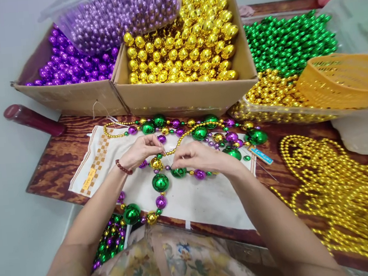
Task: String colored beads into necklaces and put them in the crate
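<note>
Both hands are at work over the white cloth (205, 200), which lies on the wood-grained table (50, 175). The left hand (144, 150), with a dark beaded bracelet (124, 167) at its wrist, has thumb and forefinger pinched together on a fine thread (169, 160). The right hand (192, 156) is also narrowed to a pinch, its fingertips on the same thread, a little nearer the body. The thread is thin and pale against the cloth, so whether it is one strand or a loop cannot be told.

Position noted: the lower end of the gold bead chain (184, 139) lies in the gap between the fingertips, closer to the left hand. Its long axis slants from there up and to the right, passing beyond the right hand's knuckles.

The multicoloured bead garland (160, 182) lies on the cloth below the pinch. One run heads toward the body and bends left over the near table edge; another extends right, beneath the right hand.

Beyond the cloth stand a carton of purple beads (74, 96) and a carton of gold beads (183, 97).
</note>
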Demonstrator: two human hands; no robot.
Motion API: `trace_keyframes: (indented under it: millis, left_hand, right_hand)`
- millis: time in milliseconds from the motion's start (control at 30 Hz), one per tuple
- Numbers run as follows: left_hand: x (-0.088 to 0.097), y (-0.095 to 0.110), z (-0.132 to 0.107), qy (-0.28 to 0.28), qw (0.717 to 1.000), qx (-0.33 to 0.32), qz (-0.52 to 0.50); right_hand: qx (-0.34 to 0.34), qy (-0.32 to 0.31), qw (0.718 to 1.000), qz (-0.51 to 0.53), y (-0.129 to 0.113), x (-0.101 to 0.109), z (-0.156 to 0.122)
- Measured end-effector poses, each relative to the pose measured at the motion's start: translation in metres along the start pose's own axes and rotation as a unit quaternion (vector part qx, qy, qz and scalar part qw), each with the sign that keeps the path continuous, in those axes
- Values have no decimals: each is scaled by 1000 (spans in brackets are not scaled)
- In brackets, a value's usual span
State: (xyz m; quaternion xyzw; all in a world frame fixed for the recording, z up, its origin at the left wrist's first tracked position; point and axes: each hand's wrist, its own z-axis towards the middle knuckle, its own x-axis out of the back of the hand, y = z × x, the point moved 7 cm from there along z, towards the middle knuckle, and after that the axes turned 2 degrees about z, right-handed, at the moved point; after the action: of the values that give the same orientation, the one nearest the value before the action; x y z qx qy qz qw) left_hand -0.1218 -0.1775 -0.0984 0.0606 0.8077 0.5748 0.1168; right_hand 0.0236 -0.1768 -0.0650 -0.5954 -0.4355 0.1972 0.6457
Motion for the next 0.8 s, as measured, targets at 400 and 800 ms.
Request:
trace_keyframes:
  millis: [400, 800]
  left_hand:
    - [12, 6, -10, 119, 972, -161, 120]
    - [7, 1, -20, 205, 925, -276, 162]
  right_hand:
    - [-77, 92, 981, 153, 31, -2, 43]
    - [-91, 153, 983, 47, 30, 7, 45]
